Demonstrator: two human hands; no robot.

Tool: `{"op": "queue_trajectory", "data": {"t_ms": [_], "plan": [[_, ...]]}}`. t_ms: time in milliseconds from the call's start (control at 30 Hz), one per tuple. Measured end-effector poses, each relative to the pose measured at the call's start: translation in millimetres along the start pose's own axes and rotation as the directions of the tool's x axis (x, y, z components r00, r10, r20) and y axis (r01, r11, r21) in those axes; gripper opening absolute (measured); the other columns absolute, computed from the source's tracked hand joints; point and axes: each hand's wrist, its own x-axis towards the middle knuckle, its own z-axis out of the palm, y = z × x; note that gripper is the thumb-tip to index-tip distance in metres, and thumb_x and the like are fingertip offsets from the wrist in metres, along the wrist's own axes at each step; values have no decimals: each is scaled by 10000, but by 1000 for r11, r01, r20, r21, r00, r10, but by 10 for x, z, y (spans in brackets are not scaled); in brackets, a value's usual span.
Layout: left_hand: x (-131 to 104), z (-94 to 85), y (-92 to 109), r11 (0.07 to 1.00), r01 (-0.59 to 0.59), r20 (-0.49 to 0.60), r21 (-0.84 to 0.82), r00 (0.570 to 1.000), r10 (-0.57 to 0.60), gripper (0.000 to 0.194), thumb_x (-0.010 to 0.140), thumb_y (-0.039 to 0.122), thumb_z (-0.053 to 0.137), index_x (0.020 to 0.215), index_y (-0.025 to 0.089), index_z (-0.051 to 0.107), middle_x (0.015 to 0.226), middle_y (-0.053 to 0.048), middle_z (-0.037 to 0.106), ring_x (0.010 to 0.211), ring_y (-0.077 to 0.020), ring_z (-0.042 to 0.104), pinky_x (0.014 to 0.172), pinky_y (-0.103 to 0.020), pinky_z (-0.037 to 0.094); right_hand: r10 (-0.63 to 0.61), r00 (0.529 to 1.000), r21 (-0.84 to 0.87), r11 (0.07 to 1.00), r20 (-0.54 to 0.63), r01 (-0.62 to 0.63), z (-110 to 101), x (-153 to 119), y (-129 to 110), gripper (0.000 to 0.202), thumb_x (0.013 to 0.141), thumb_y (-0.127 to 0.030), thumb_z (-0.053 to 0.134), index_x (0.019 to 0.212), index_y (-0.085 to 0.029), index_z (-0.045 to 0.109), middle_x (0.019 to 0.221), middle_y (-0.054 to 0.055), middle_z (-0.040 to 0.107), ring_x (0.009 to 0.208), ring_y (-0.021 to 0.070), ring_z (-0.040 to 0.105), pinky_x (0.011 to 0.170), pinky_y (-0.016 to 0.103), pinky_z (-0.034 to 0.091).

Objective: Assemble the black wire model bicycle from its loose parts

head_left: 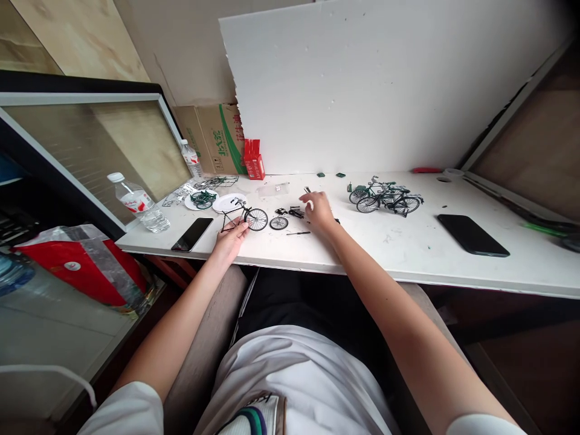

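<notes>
In my left hand [232, 240] is a partly built black model bicycle [240, 216], pinched near its lower frame. One spoked wheel is fitted on its right end; no wheel shows on the left end. My right hand [319, 211] is over the table among small black parts [296, 211], its index finger stretched leftward and apart from the thumb. I see nothing between those fingers, though the palm side is hidden. Between the hands lies a loose spoked wheel [278, 223]. A thin black rod [298, 233] rests close to the table's front edge.
Assembled model bicycles [389, 199] stand at right, near a black phone [473, 234]. On the left are another phone [193, 234], white plates [222, 204] with green parts, and water bottles [140, 202]. A red box [254, 160] and a cardboard box [217, 139] stand behind.
</notes>
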Motion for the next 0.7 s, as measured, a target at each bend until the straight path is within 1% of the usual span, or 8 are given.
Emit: {"op": "queue_trajectory", "data": {"t_ms": [67, 133, 200, 233, 333, 500, 600, 700], "plan": [[-11, 9, 8, 1000, 0, -8, 5, 1000, 0, 327, 711, -46, 842, 945, 158, 739, 904, -25, 805, 923, -144, 792, 949, -271, 564, -107, 979, -23, 993, 172, 112, 78, 30, -108, 600, 822, 36, 503, 1327, -215, 708, 1068, 94, 791, 1202, 363, 560, 978, 477, 495], [-23, 17, 17, 1000, 4, -13, 11, 1000, -3, 328, 707, -44, 846, 944, 159, 744, 905, -24, 807, 928, -145, 792, 953, -271, 564, -153, 956, -29, 986, 249, 165, 172, 78, -189, 843, 799, 54, 524, 1598, -212, 495, 1097, 73, 811, 1247, 364, 548, 1023, 478, 470], [-31, 23, 25, 1000, 7, -15, 9, 1000, -7, 321, 707, -43, 846, 935, 160, 747, 901, -21, 808, 929, -145, 793, 945, -268, 567, -116, 951, -10, 992, 285, 124, 257, 126, -230, 984, 755, 69, 542, 1683, -193, 346, 1153, 61, 817, 1222, 348, 566, 1052, 461, 458], [-33, 25, 27, 1000, 7, -16, 10, 1000, -7, 317, 708, -42, 847, 930, 161, 748, 898, -20, 808, 927, -145, 793, 939, -266, 570, -85, 953, -1, 996, 292, 89, 288, 145, -237, 1001, 736, 80, 533, 1682, -184, 338, 1152, 53, 822, 1202, 339, 579, 1069, 454, 449], [-28, 20, 24, 1000, 5, -10, 19, 1000, -5, 313, 709, -39, 849, 927, 162, 750, 896, -22, 809, 915, -144, 793, 912, -257, 575, -30, 957, 40, 999, 287, 20, 308, 156, -232, 957, 722, 91, 495, 1636, -178, 412, 1070, 29, 834, 1196, 313, 602, 1080, 416, 443], [4, -15, -2, 1000, -9, 5, 17, 1000, 9, 314, 706, -26, 859, 939, 156, 754, 895, -24, 805, 902, -130, 786, 895, -241, 573, -5, 979, 55, 998, 205, -6, 205, 83, -226, 827, 747, 80, 486, 1532, -168, 560, 916, 40, 814, 1202, 308, 573, 1006, 370, 455], [16, -35, -9, 1000, -20, 4, 16, 1000, 20, 312, 703, -23, 861, 934, 157, 752, 886, -22, 805, 895, -127, 785, 892, -239, 572, 17, 979, 56, 998, 202, -29, 199, 65, -225, 747, 750, 69, 496, 1445, -157, 652, 999, 61, 816, 1194, 305, 542, 1002, 366, 451], [22, -47, -11, 1000, -22, 5, 10, 1000, 22, 318, 697, -27, 860, 935, 157, 755, 893, -20, 809, 910, -131, 788, 889, -235, 571, 4, 968, 4, 1000, 253, -6, 247, 75, -214, 532, 767, 43, 530, 1155, -177, 822, 1142, 89, 798, 1191, 311, 530, 1026, 381, 435]]}}
